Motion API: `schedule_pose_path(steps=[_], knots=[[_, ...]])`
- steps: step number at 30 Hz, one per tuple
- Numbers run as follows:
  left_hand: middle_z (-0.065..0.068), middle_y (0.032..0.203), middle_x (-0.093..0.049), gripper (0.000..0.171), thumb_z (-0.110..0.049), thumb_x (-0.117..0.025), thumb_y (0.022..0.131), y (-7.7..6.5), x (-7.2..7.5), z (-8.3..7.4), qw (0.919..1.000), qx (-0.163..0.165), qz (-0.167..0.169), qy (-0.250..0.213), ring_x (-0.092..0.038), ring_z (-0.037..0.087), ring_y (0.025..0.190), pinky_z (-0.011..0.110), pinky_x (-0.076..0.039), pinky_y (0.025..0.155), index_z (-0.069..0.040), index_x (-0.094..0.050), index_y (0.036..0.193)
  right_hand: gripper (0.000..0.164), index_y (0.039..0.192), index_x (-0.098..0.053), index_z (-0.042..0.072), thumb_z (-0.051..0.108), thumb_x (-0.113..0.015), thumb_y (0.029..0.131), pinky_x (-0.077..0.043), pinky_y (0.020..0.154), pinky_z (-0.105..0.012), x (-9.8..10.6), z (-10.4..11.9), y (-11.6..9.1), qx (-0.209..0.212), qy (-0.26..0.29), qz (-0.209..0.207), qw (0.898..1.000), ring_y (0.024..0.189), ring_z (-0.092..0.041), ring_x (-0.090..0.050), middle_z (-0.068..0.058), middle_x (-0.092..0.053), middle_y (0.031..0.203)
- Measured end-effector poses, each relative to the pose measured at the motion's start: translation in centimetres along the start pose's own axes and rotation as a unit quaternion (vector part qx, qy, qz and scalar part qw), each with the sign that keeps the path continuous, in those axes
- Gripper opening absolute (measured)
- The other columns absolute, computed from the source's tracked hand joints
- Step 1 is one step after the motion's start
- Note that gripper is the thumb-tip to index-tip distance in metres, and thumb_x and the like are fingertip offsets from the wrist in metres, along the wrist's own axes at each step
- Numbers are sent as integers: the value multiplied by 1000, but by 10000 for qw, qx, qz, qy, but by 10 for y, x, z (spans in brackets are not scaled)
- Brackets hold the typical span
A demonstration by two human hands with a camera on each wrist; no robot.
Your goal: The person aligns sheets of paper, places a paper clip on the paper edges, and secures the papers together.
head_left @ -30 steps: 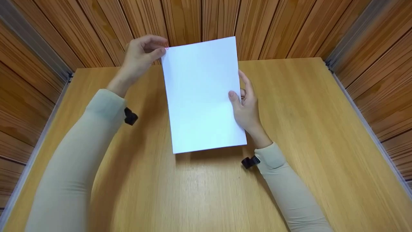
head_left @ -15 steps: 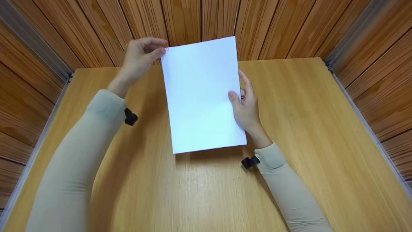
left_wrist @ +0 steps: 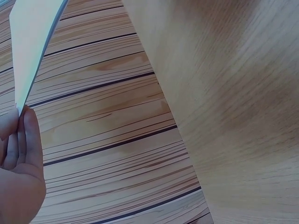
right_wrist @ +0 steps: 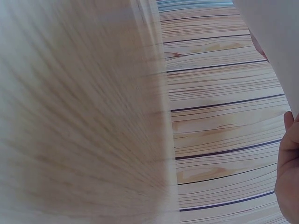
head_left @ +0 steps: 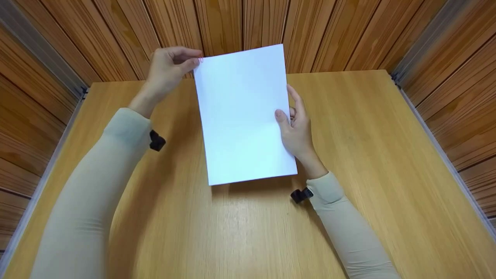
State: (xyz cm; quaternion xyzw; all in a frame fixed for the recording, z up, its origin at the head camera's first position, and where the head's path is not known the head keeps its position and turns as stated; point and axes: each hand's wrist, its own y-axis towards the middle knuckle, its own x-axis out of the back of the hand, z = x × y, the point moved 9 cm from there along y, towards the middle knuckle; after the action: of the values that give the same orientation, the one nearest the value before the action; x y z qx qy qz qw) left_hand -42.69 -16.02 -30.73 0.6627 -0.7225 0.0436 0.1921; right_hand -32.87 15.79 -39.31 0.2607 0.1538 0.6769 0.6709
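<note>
A white stack of paper (head_left: 244, 116) is held up above the table, slightly tilted, in the head view. At its upper left corner sits a small pinkish-red paper clip (head_left: 200, 59), partly covered by fingertips. My left hand (head_left: 164, 73) pinches the clip at that corner between thumb and fingers. Lower on the right edge, my right hand (head_left: 298, 131) grips the stack, thumb on the front and the other fingers behind. The left wrist view shows the stack's edge (left_wrist: 35, 42) rising from the pinching left hand (left_wrist: 21, 163). Part of the right hand (right_wrist: 289, 172) appears in the right wrist view.
Beneath the hands lies a wooden table (head_left: 248, 240), with shadows of the arms and paper on it. A plank-patterned wall (head_left: 310, 35) stands behind its far edge, and similar side walls (head_left: 31, 97) flank it. Small black cameras (head_left: 157, 140) sit at both wrists.
The left index finger has come down slightly toward the thumb, and the clip sits a little lower over the paper's corner. The right hand and the stack stay almost still.
</note>
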Motion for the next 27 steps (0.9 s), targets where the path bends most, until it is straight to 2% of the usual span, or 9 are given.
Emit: schedule_pose_path(steps=[12, 16, 20, 24, 27], knots=[[5, 120, -75, 22, -17, -74, 101, 0, -1, 0, 9999, -95, -30, -27, -69, 16, 105, 24, -56, 89, -11, -80, 121, 64, 165, -32, 5, 11, -61, 108, -57, 68, -27, 2, 0, 0, -19, 25, -27, 10000, 87, -24, -72, -15, -74, 120], [5, 122, -74, 25, -18, -71, 103, -1, -2, 0, 9999, -170, 11, -4, -68, 17, 107, 24, -55, 91, -10, -78, 126, 63, 165, -33, 5, 10, -61, 108, -53, 64, -25, 2, 0, 0, -22, 3, -53, 10000, 79, -23, -68, -15, -73, 117], [5, 120, -73, 27, -18, -70, 104, -2, -2, 1, 9997, -222, -7, 40, -67, 17, 106, 25, -55, 91, -12, -76, 130, 63, 164, -34, 6, 10, -61, 108, -48, 59, -25, 1, -1, 0, -19, 1, -66, 10000, 73, -22, -63, -13, -74, 112], [6, 115, -73, 28, -17, -70, 104, -2, -1, 1, 9992, -391, -34, 62, -68, 19, 103, 26, -57, 88, -14, -74, 131, 63, 165, -33, 6, 11, -61, 109, -42, 54, -24, -1, 0, 0, -10, -26, -36, 10000, 62, -16, -52, -11, -67, 86], [7, 114, -73, 27, -17, -70, 104, -3, -1, 1, 9985, -540, -5, -9, -70, 21, 101, 29, -59, 88, -12, -74, 130, 62, 164, -33, 5, 9, -60, 109, -39, 52, -23, -1, 0, 1, -12, -25, -51, 10000, 57, -14, -45, -11, -61, 76]])
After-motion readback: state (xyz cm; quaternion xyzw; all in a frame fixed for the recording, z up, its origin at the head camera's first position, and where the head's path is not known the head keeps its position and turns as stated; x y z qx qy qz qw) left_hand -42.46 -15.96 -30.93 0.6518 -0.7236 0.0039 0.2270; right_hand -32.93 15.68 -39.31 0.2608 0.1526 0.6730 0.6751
